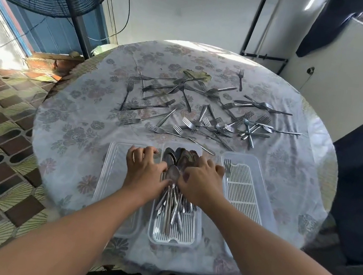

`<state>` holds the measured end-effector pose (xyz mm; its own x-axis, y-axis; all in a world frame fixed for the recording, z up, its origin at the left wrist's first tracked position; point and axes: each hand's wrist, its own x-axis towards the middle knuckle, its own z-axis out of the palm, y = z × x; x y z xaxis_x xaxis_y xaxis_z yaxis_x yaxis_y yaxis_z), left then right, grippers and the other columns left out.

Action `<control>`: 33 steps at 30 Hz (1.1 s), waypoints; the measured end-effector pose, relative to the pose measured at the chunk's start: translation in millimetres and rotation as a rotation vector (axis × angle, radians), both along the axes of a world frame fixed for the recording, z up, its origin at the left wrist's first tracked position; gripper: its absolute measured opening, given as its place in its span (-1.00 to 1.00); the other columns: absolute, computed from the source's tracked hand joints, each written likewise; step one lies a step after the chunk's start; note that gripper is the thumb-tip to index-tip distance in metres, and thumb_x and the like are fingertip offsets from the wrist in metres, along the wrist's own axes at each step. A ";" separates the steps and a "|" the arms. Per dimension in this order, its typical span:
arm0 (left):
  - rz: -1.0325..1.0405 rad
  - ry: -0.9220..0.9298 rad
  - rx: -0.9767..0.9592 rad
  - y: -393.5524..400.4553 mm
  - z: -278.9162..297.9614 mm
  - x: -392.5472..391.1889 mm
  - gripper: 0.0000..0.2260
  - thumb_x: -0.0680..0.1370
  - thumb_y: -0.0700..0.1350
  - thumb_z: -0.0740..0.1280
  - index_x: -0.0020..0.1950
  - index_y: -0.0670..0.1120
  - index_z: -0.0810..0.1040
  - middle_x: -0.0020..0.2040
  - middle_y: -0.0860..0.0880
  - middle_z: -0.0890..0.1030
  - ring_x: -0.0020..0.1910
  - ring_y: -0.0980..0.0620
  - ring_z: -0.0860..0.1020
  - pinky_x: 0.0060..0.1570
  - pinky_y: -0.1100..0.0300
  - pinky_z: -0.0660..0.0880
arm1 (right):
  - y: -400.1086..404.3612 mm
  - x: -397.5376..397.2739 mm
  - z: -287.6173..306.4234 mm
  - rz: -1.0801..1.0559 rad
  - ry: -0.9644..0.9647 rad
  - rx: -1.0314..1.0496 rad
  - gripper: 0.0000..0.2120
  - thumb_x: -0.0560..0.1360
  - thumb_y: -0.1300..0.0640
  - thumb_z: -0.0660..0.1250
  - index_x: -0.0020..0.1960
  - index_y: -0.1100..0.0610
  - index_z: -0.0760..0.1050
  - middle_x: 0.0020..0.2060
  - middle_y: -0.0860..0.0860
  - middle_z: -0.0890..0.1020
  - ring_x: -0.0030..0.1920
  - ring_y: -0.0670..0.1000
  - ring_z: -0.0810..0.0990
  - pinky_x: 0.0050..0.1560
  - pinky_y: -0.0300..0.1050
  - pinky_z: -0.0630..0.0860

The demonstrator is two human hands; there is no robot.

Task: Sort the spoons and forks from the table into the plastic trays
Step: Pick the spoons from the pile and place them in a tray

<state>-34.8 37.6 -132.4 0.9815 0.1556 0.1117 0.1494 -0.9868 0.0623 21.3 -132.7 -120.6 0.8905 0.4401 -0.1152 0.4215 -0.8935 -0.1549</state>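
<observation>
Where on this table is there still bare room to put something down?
Bare cloth lies left of the left tray, right of the right tray, and along the table's far rim. The middle is crowded with scattered forks; the middle tray is heaped with spoons.

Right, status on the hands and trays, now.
Left hand and right hand both pressing the heap of steel spoons in the middle clear plastic tray. One fork in right tray. Scattered steel forks unsorted on table.

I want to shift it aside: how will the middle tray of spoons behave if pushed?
The middle tray probably feels heavy, being heaped with spoons. Its thin clear plastic may flex. On the glossy tablecloth it likely slides rather than tips.
</observation>
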 end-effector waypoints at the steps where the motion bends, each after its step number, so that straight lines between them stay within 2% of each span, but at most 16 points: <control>1: 0.001 -0.015 -0.002 -0.9 1.4 -0.7 -0.59 0.42 0.40 0.40 0.09 0.15 0.63 0.31 -0.10 0.37 0.31 -0.17 0.19 0.49 -0.21 -0.01 | 0.0 -4.2 -0.5 0.023 -0.011 -0.038 -0.51 0.54 -0.40 0.08 -0.02 -0.11 0.63 0.14 0.00 0.41 0.24 0.08 0.34 0.20 0.12 0.17; 4: -0.014 -0.046 -0.032 -4.3 2.7 -2.7 -0.56 0.39 0.33 0.48 0.14 0.12 0.58 0.27 -0.12 0.39 0.29 -0.18 0.23 0.47 -0.21 0.04 | 3.6 -14.9 -0.2 0.071 -0.057 -0.146 -0.47 0.53 -0.40 0.11 0.09 -0.08 0.66 0.22 0.03 0.43 0.27 0.11 0.33 0.22 0.15 0.20; 6: -0.089 -0.057 -0.031 -6.2 0.5 -4.8 -0.65 0.41 0.28 0.48 0.08 0.12 0.63 0.24 -0.11 0.39 0.28 -0.19 0.25 0.47 -0.22 0.02 | 4.0 -21.7 -0.5 0.083 -0.100 -0.156 -0.51 0.53 -0.35 0.17 0.18 -0.06 0.63 0.26 0.04 0.44 0.29 0.13 0.32 0.24 0.16 0.21; 8: -0.176 -0.067 -0.016 -5.3 -2.9 -8.3 -0.74 0.45 0.27 0.43 -0.03 0.13 0.70 0.20 -0.07 0.43 0.26 -0.17 0.27 0.46 -0.20 0.03 | 2.5 -26.9 -3.2 0.074 -0.117 -0.145 -0.50 0.51 -0.33 0.21 0.30 -0.06 0.54 0.31 0.05 0.44 0.33 0.15 0.32 0.27 0.16 0.21; 10: -0.218 -0.050 0.013 -2.4 -1.8 -13.2 -0.71 0.47 0.29 0.34 -0.07 0.15 0.74 0.18 -0.02 0.46 0.25 -0.14 0.30 0.47 -0.19 0.01 | -0.5 -29.2 -6.1 0.062 -0.106 -0.145 -0.43 0.50 -0.38 0.18 0.36 -0.05 0.46 0.35 0.05 0.46 0.38 0.18 0.31 0.33 0.19 0.19; 12: -0.251 0.000 0.072 -1.2 2.8 -18.8 -0.64 0.52 0.33 0.24 0.03 0.19 0.73 0.24 0.00 0.45 0.31 -0.13 0.29 0.50 -0.20 -0.08 | -3.7 -29.5 -7.0 0.085 -0.101 -0.182 -0.34 0.51 -0.45 0.11 0.40 -0.03 0.44 0.38 0.04 0.47 0.42 0.19 0.29 0.41 0.23 0.18; 14: -0.275 0.097 0.145 -2.4 7.8 -22.8 -0.53 0.57 0.37 0.14 0.25 0.18 0.65 0.41 -0.04 0.36 0.44 -0.16 0.18 0.51 -0.25 -0.22 | -5.6 -30.2 -6.7 0.114 -0.125 -0.217 -0.29 0.52 -0.47 0.09 0.46 -0.02 0.41 0.43 0.02 0.46 0.46 0.19 0.27 0.48 0.28 0.08; 18: -0.198 0.259 0.240 -8.0 10.2 -20.1 -0.34 0.57 0.38 0.07 0.59 0.08 0.29 0.62 -0.15 0.04 0.57 -0.27 -0.06 0.46 -0.32 -0.39 | -2.1 -30.6 -4.1 0.102 -0.140 -0.231 -0.39 0.61 -0.32 0.09 0.56 -0.04 0.31 0.54 0.01 0.37 0.57 0.19 0.19 0.51 0.40 -0.33; 20: -0.143 0.312 0.235 -12.9 10.2 -15.2 -0.25 0.56 0.42 0.09 0.65 0.04 0.15 0.65 -0.17 -0.06 0.60 -0.30 -0.13 0.45 -0.34 -0.41 | 0.5 -27.1 -3.5 0.081 -0.125 -0.236 -0.44 0.63 -0.23 0.12 0.58 -0.05 0.29 0.59 0.01 0.30 0.59 0.20 0.15 0.46 0.43 -0.45; 23: -0.068 0.330 0.165 -18.8 10.3 -5.4 -0.23 0.57 0.41 0.13 0.66 0.02 0.09 0.65 -0.19 -0.11 0.60 -0.31 -0.16 0.46 -0.34 -0.39 | 3.4 -20.5 -1.7 0.067 -0.101 -0.236 -0.44 0.63 -0.13 0.21 0.60 -0.07 0.26 0.61 0.00 0.26 0.62 0.20 0.11 0.44 0.46 -0.47; 27: -0.059 0.249 0.095 -25.0 9.6 2.8 -0.29 0.57 0.29 0.28 0.63 0.06 0.13 0.60 -0.19 -0.02 0.57 -0.31 -0.06 0.51 -0.31 -0.32 | 6.9 -16.1 -2.2 0.033 -0.067 -0.214 -0.42 0.62 -0.05 0.25 0.62 -0.07 0.22 0.63 0.02 0.21 0.64 0.21 0.05 0.44 0.48 -0.45; 29: -0.097 0.188 0.070 -27.1 9.1 2.8 -0.45 0.58 0.19 0.32 0.54 0.12 0.30 0.52 -0.14 0.11 0.54 -0.27 0.02 0.52 -0.30 -0.28 | 7.9 -16.3 -3.6 0.023 -0.066 -0.186 -0.40 0.61 -0.01 0.26 0.62 -0.07 0.20 0.64 0.03 0.19 0.64 0.21 0.04 0.45 0.47 -0.45; 31: -0.159 0.154 0.093 -26.1 6.8 0.6 -0.63 0.60 0.17 0.27 0.38 0.10 0.51 0.45 -0.05 0.28 0.51 -0.21 0.11 0.52 -0.31 -0.26 | 6.6 -17.2 -6.1 0.018 -0.077 -0.152 -0.42 0.60 0.01 0.26 0.60 -0.06 0.23 0.62 0.04 0.22 0.64 0.20 0.05 0.46 0.45 -0.45; 33: -0.210 0.162 0.118 -23.8 4.8 -2.7 -0.57 0.60 0.26 0.15 0.34 0.10 0.56 0.38 0.04 0.45 0.51 -0.15 0.17 0.50 -0.33 -0.26 | 2.5 -16.3 -8.4 0.017 -0.086 -0.120 -0.49 0.61 -0.02 0.23 0.55 -0.07 0.30 0.60 0.03 0.26 0.63 0.18 0.08 0.49 0.43 -0.42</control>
